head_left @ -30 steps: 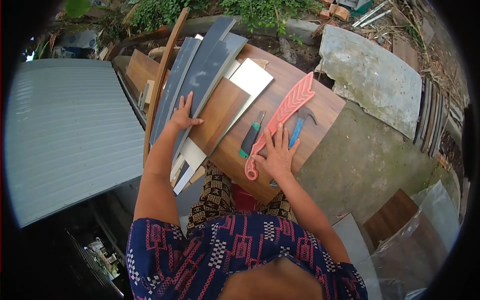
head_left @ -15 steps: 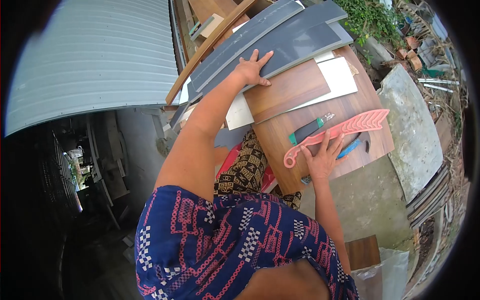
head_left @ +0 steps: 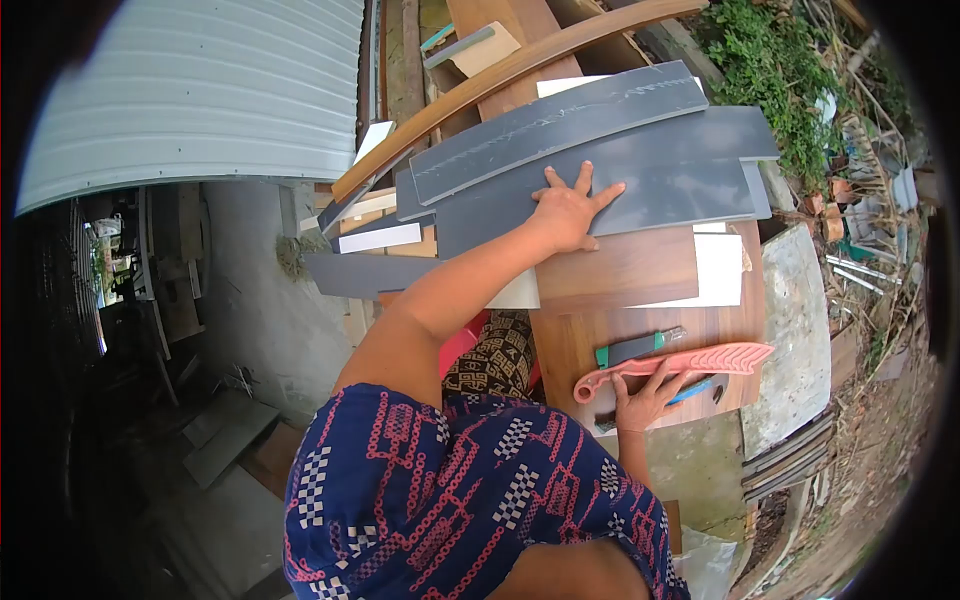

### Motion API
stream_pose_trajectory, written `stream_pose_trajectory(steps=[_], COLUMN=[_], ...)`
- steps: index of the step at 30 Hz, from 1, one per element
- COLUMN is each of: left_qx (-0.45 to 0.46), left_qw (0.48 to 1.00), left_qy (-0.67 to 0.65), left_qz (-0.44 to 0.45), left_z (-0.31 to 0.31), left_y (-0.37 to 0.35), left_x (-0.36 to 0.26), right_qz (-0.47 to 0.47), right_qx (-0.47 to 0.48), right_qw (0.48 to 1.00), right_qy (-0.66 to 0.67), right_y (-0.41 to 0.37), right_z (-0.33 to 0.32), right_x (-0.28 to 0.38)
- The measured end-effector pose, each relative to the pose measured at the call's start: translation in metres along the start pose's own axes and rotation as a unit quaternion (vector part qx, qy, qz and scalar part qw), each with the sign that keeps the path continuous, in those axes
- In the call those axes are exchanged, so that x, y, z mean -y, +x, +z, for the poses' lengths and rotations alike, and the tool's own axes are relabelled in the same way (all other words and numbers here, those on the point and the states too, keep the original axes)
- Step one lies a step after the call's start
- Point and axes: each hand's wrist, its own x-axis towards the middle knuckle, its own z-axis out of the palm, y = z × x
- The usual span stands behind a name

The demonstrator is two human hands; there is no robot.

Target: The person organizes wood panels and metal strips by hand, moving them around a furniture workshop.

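My left hand (head_left: 569, 208) lies flat with spread fingers on a long dark grey board (head_left: 660, 180), which tops a stack of boards. Under it sit a brown wood-grain panel (head_left: 625, 270) and a white panel (head_left: 720, 268). My right hand (head_left: 648, 396) presses on a pink plastic saw-shaped tool (head_left: 680, 362) lying on the brown tabletop (head_left: 570, 345). A green and black utility knife (head_left: 640, 346) lies just above the pink tool. A blue-handled tool (head_left: 695, 392) shows partly beneath my right fingers.
A curved wooden strip (head_left: 500, 80) arcs over the board stack. More grey and white offcuts (head_left: 375, 240) stick out to the left. A corrugated metal sheet (head_left: 200, 90) fills the upper left. A concrete slab (head_left: 795, 340) and plants (head_left: 790, 70) lie to the right.
The view has swung further left and down. My left hand has stayed on the grey board and my right hand on the pink tool; both boards and tools look unmoved on the table.
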Motion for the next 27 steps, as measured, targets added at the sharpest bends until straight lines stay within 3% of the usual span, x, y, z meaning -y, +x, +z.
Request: stream_pose_trajectory(steps=[2,6,9,12,14,16,18,20,22,25,27], left_qx=[-0.016,-0.196,-0.35,-0.386,-0.344,-0.253,-0.134,0.016,0.061,0.112,0.1], left_qw=[0.999,0.935,0.905,0.875,0.869,0.899,0.918,0.902,0.869,0.831,0.826], left_qy=[-0.044,-0.295,-0.242,-0.265,-0.307,-0.274,-0.268,-0.296,-0.31,-0.384,-0.418], left_qz=[-0.002,0.01,-0.028,-0.126,-0.182,-0.232,-0.259,-0.313,-0.382,-0.386,-0.366], left_z=[0.011,0.041,0.077,0.128,0.173,0.223,0.265,0.292,0.33,0.366,0.379], left_y=[0.003,-0.026,-0.08,-0.148,-0.194,-0.243,-0.288,-0.318,-0.332,-0.339,-0.333], left_x=[0.004,0.016,0.019,0.012,0.008,0.006,0.007,0.009,0.011,0.024,0.03], right_qz=[-0.004,0.009,0.017,0.027,0.038,0.044,0.047,0.03,0.035,0.038,0.015], right_qx=[-0.006,0.011,0.025,0.038,0.059,0.061,0.072,0.046,0.04,0.03,-0.005], right_qw=[1.0,0.999,0.998,0.998,0.996,0.996,0.994,0.997,0.996,0.994,0.996], right_qy=[-0.014,-0.039,-0.054,-0.045,-0.046,-0.058,-0.074,-0.054,-0.078,-0.099,-0.083], right_y=[0.003,0.004,0.004,0.005,0.006,0.005,0.004,0.0,0.002,0.004,0.004], right_z=[0.017,0.023,0.02,0.022,0.015,0.011,0.012,0.016,0.019,0.026,0.031], right_x=[-0.009,-0.012,-0.013,-0.011,-0.007,-0.002,-0.002,-0.004,-0.005,-0.006,-0.012])
